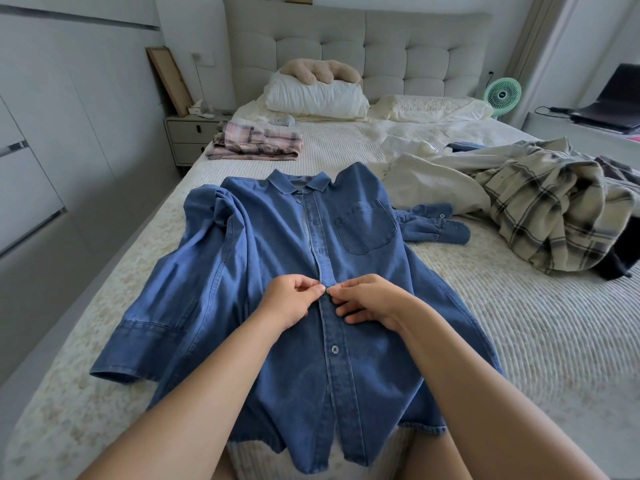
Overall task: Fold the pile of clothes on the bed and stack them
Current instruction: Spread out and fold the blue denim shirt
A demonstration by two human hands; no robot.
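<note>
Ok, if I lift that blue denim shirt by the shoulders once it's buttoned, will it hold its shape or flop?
Likely flop: the denim shirt already lies rumpled, its sleeve bunched at the shoulder. It probably weighs more than a thin shirt, since the cloth looks thick at cuffs and placket. The long sleeves would probably dangle and drag. Both the left hand and right hand pinch the placket.

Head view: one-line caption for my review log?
Both hands, left hand and right hand, pinch the placket of a blue denim shirt spread on the bed.

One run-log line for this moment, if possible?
step: buttoning | item: denim shirt flat on bed | left hand: pinches placket | right hand: pinches placket | folded: plaid garment | waiting: clothes pile
</note>
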